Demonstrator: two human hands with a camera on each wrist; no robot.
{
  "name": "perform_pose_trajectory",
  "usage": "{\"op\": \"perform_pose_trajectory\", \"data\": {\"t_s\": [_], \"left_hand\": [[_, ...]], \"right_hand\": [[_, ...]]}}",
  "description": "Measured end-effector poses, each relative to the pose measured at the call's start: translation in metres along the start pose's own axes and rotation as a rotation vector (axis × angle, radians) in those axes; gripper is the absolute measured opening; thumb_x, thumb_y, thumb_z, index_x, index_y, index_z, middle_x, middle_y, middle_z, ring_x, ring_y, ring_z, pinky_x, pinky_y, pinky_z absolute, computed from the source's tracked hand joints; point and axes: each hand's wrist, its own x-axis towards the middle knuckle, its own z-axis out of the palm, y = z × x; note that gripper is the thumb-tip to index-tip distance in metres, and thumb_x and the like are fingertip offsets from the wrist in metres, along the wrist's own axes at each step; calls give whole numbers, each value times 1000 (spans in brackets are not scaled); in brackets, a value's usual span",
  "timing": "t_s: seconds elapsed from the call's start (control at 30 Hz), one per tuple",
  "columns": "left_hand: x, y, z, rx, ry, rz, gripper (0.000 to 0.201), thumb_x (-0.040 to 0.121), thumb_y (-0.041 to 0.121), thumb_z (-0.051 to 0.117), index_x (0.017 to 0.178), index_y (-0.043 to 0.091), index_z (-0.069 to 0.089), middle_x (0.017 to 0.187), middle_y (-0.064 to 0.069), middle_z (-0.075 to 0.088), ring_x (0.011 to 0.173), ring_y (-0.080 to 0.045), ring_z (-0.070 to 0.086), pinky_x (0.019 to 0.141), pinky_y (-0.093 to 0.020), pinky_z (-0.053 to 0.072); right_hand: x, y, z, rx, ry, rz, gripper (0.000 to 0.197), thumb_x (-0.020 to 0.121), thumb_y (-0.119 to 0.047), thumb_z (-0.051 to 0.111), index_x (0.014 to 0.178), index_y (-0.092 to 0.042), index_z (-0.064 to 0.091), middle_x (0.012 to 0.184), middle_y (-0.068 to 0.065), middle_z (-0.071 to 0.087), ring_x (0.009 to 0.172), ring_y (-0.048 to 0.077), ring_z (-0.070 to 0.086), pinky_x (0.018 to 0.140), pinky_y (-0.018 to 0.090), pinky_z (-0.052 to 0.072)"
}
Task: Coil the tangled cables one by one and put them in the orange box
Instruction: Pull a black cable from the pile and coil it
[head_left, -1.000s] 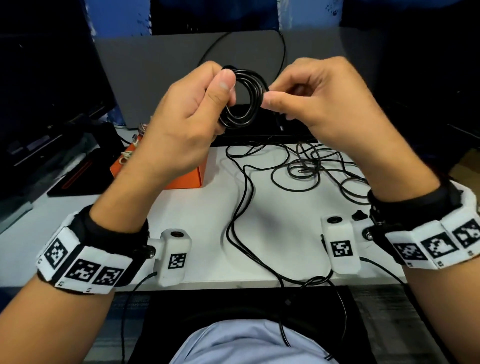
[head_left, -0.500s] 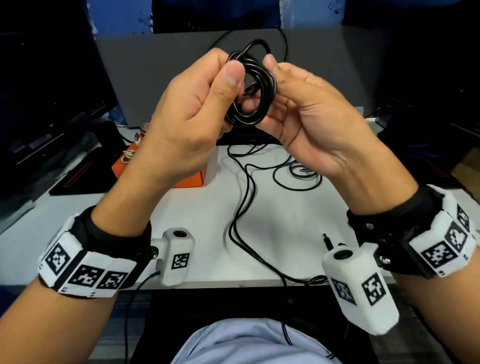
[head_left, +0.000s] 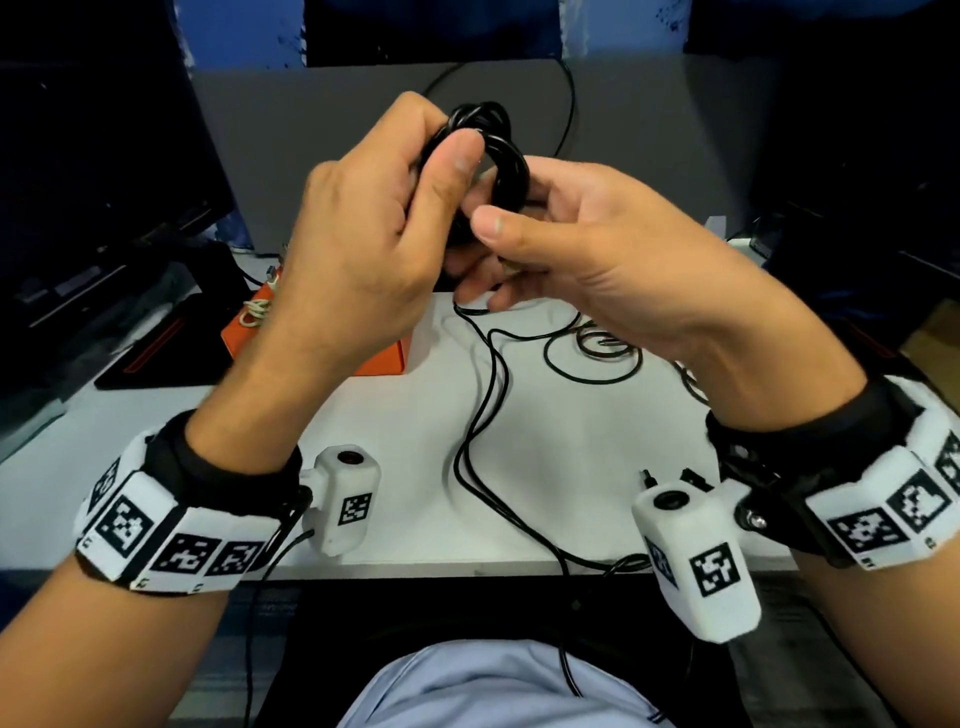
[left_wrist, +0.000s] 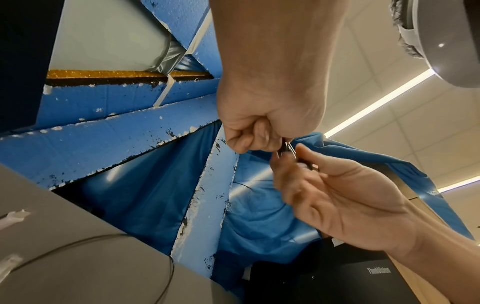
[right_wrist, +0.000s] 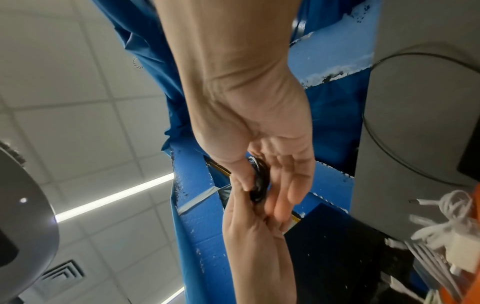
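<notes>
Left hand (head_left: 363, 223) pinches glossy black coiled cable (head_left: 493, 156), keeping loops together | right hand (head_left: 597, 260) feeds slack, grip uncertain | orange cardboard box (head_left: 384, 358) waits far left on white bench (head_left: 545, 467)

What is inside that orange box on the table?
The orange box holds bundled white cables, seen best from the right wrist. The left hand and its forearm cover most of the box from above, so anything else inside is hidden.

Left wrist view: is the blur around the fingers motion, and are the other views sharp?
Left wrist view: right hand fingertips smeared, likely motion; ceiling light strip glares. Right wrist view: coil fairly sharp, white cables at the edge blurred. Head view: left hand and coil sharp enough, background dark.
</notes>
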Motion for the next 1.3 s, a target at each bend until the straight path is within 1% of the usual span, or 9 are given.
{"op": "perform_pose_trajectory", "data": {"t_s": [0.2, 0.3, 0.43, 0.7, 0.8, 0.93, 1.07, 1.17, 1.3], "left_hand": [[7, 5, -15, -53, -1, -32, 28, 111, 32, 41, 92, 16, 53, 66, 5, 47, 57, -14, 48, 55, -24, 37], [6, 9, -8, -428, -19, -163, 30, 112, 30, 35, 88, 18, 50, 66, 12, 47, 50, -10, 37, 49, -27, 29], [6, 10, 1, -688, -103, -309, 33, 113, 31, 31, 93, 16, 52, 71, -9, 42, 55, -15, 26, 47, -32, 22], [7, -15, -9, -4, -249, -241, 39, 110, 45, 33, 109, 14, 57, 79, 14, 72, 79, 3, 67, 75, -29, 52], [8, -18, -9, -167, -317, -290, 40, 111, 42, 35, 116, 11, 60, 93, 8, 77, 89, -3, 73, 90, -39, 56], [7, -9, -6, -517, -375, -457, 38, 114, 30, 31, 122, 9, 61, 91, -12, 79, 85, -26, 78, 80, -34, 62], [9, -10, -9, -199, -500, -464, 52, 111, 49, 25, 106, 12, 62, 71, -4, 77, 68, -21, 76, 83, -40, 58], [9, -16, -8, -48, -389, -435, 54, 107, 59, 28, 98, 19, 63, 71, 11, 75, 66, -9, 73, 82, -38, 56], [4, -8, 4, -148, -156, -286, 48, 103, 56, 47, 143, 29, 49, 106, 22, 65, 100, 10, 61, 88, -15, 48]], "right_hand": [[-9, -15, -24, -458, -67, -163, 34, 111, -14, 45, 142, -17, 57, 77, 9, 70, 71, 24, 75, 79, 43, 61], [-4, -7, -17, -257, -32, -173, 34, 111, -14, 44, 136, 6, 55, 88, 12, 76, 88, 26, 76, 87, 42, 59], [5, 8, -3, -2, 97, -122, 26, 113, -14, 39, 117, -7, 64, 100, 10, 78, 101, 28, 75, 94, 41, 57], [15, 21, -1, -183, 324, -72, 22, 110, -16, 47, 109, -9, 68, 104, 1, 78, 101, 13, 75, 98, 41, 58], [14, 21, 0, -80, 271, -41, 21, 111, -16, 43, 102, -10, 60, 103, 4, 74, 96, 13, 75, 96, 40, 60], [11, 20, 4, 124, 197, 25, 22, 114, -18, 38, 105, -7, 55, 97, 11, 70, 81, 19, 74, 85, 38, 61], [11, 16, 3, 130, 188, 59, 24, 114, -22, 38, 109, -6, 55, 99, 13, 79, 94, 27, 78, 88, 39, 61], [10, 13, 4, 180, 192, 55, 25, 114, -22, 37, 106, -7, 56, 95, 12, 79, 91, 28, 78, 84, 38, 62], [10, 11, 14, 380, 164, 74, 28, 113, -20, 37, 104, -5, 59, 82, 2, 75, 78, 18, 75, 77, 33, 62]]}}
